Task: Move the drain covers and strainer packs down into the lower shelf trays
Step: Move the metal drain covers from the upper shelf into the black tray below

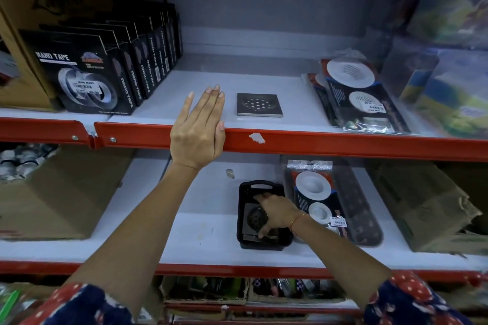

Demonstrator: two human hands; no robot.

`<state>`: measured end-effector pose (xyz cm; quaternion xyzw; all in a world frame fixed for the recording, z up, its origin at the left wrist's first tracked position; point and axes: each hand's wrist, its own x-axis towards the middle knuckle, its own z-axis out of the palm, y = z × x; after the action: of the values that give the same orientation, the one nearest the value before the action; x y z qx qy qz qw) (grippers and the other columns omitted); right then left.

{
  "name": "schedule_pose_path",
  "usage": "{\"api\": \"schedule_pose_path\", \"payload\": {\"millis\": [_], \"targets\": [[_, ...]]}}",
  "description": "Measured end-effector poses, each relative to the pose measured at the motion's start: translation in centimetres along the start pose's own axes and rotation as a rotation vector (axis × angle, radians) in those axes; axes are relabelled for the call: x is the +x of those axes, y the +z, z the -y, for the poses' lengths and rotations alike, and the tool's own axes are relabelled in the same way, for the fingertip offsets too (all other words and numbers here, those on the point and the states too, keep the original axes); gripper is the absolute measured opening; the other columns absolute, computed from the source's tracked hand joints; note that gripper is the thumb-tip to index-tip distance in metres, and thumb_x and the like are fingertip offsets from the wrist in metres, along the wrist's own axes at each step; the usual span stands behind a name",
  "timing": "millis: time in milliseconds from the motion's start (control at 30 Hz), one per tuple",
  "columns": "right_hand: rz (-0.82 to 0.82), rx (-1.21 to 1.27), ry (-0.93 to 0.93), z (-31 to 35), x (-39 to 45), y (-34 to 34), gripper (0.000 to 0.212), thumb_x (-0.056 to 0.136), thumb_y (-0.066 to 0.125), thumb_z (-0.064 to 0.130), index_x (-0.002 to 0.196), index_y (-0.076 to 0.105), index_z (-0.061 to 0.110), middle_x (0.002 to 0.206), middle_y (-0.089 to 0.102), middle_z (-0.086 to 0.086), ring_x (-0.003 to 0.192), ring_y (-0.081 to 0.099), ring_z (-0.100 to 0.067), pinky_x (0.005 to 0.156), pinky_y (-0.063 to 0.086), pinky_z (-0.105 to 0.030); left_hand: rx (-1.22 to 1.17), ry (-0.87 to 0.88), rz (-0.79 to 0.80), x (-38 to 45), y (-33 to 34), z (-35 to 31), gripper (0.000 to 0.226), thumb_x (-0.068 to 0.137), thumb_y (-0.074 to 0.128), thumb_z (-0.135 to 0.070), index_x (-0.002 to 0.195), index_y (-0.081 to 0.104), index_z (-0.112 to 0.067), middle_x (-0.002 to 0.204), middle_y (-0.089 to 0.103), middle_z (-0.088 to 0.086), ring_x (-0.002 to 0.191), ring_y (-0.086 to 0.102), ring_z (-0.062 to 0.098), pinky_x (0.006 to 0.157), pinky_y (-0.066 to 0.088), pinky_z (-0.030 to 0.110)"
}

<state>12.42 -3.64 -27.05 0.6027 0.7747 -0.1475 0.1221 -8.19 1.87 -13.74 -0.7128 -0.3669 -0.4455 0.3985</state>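
Note:
One square metal drain cover (260, 104) lies flat on the upper shelf. My left hand (198, 129) rests open on the shelf's red front edge, just left of that cover. On the lower shelf sits a small black tray (245, 219) holding square drain covers. My right hand (274, 215) is inside it, fingers closed on the top drain cover (254, 216). Strainer packs (361, 97) lie stacked at the right of the upper shelf. Another strainer pack (317, 198) lies in a long dark tray (361, 208) next to the black tray.
Black nano tape boxes (105, 68) stand in a row on the upper shelf's left. Cardboard boxes (58, 192) (422, 206) flank the lower shelf. Plastic-wrapped items (449, 60) fill the upper right. A red shelf rail (317, 142) runs between the two levels.

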Motion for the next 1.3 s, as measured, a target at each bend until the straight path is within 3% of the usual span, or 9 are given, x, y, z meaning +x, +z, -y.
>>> {"api": "schedule_pose_path", "payload": {"millis": [167, 333, 500, 600, 733, 800, 900, 1133, 1300], "targets": [[-0.206, 0.042, -0.139, 2.0, -4.9, -6.3, 0.07, 0.075, 0.068, 0.051, 0.135, 0.05, 0.019, 0.138, 0.055, 0.001, 0.123, 0.055, -0.019, 0.1, 0.047, -0.036, -0.007, -0.02, 0.017, 0.2, -0.3, -0.1, 0.045, 0.096, 0.033, -0.02, 0.13, 0.057, -0.002, 0.136, 0.057, 0.012, 0.129, 0.053, 0.02, 0.113, 0.036, 0.042], [-0.437, 0.377, -0.3, 4.2, -10.7, -14.1, 0.038, 0.078, 0.074, 0.035, 0.112, 0.07, 0.018, 0.108, 0.074, 0.005, 0.096, 0.069, -0.004, 0.092, 0.053, -0.022, -0.022, -0.037, 0.04, 0.3, -0.6, -0.2, 0.045, 0.096, 0.032, -0.018, 0.129, 0.057, -0.001, 0.135, 0.058, 0.012, 0.128, 0.054, 0.02, 0.111, 0.038, 0.044], [-0.734, 0.621, -0.376, 3.9, -11.6, -20.3, 0.018, 0.079, 0.074, 0.02, 0.095, 0.077, 0.013, 0.09, 0.078, 0.001, 0.083, 0.072, -0.007, 0.082, 0.054, -0.015, -0.03, -0.053, 0.057, 0.4, -0.8, -0.3, 0.045, 0.096, 0.031, -0.018, 0.129, 0.057, -0.001, 0.135, 0.057, 0.013, 0.128, 0.054, 0.021, 0.11, 0.039, 0.044], [-0.781, 0.569, -0.325, 2.3, -8.7, -23.0, 0.023, 0.079, 0.075, 0.02, 0.1, 0.076, 0.01, 0.097, 0.077, -0.002, 0.088, 0.07, -0.007, 0.086, 0.054, -0.019, -0.032, -0.057, 0.058, 0.4, -0.9, -0.3, 0.046, 0.096, 0.03, -0.018, 0.128, 0.058, -0.001, 0.134, 0.058, 0.012, 0.127, 0.055, 0.021, 0.109, 0.04, 0.044], [-0.415, 0.37, -0.158, -0.8, -4.2, -24.9, 0.068, 0.073, 0.077, 0.04, 0.133, 0.053, 0.022, 0.142, 0.051, 0.004, 0.132, 0.045, -0.014, 0.115, 0.033, -0.034, -0.02, -0.052, 0.063, 0.4, -0.8, -0.3, 0.047, 0.096, 0.028, -0.019, 0.129, 0.058, -0.001, 0.136, 0.057, 0.012, 0.128, 0.054, 0.021, 0.109, 0.039, 0.044], [-0.249, 0.285, -0.088, -2.0, -2.6, -25.3, 0.086, 0.069, 0.077, 0.048, 0.143, 0.038, 0.027, 0.153, 0.035, 0.006, 0.141, 0.029, -0.017, 0.118, 0.022, -0.037, -0.017, -0.051, 0.059, 0.3, -0.7, -0.3, 0.047, 0.096, 0.029, -0.019, 0.129, 0.057, -0.001, 0.136, 0.056, 0.012, 0.128, 0.053, 0.021, 0.11, 0.039, 0.044], [-0.147, 0.312, -0.08, -2.8, -1.3, -25.7, 0.095, 0.069, 0.076, 0.047, 0.148, 0.03, 0.021, 0.155, 0.031, 0.004, 0.144, 0.026, -0.016, 0.118, 0.017, -0.034, -0.018, -0.045, 0.05, 0.3, -0.5, -0.2, 0.047, 0.096, 0.03, -0.02, 0.129, 0.057, -0.001, 0.137, 0.056, 0.013, 0.129, 0.052, 0.021, 0.11, 0.039, 0.044], [-0.282, 0.49, -0.08, -2.6, -2.9, -24.8, 0.096, 0.063, 0.081, 0.048, 0.143, 0.037, 0.018, 0.139, 0.05, 0.0, 0.127, 0.048, -0.017, 0.109, 0.034, -0.027, -0.012, -0.038, 0.037, 0.1, -0.4, -0.2, 0.047, 0.095, 0.03, -0.02, 0.129, 0.057, -0.001, 0.136, 0.056, 0.013, 0.128, 0.053, 0.021, 0.11, 0.038, 0.043], [-0.414, 0.699, -0.226, -0.6, -9.1, -23.2, 0.086, 0.069, 0.081, 0.031, 0.143, 0.038, 0.021, 0.128, 0.057, 0.006, 0.118, 0.055, -0.01, 0.109, 0.038, -0.026, -0.012, -0.04, 0.027, 0.1, -0.5, -0.2, 0.046, 0.095, 0.032, -0.019, 0.128, 0.058, -0.001, 0.135, 0.057, 0.012, 0.127, 0.054, 0.021, 0.111, 0.038, 0.043]]}}
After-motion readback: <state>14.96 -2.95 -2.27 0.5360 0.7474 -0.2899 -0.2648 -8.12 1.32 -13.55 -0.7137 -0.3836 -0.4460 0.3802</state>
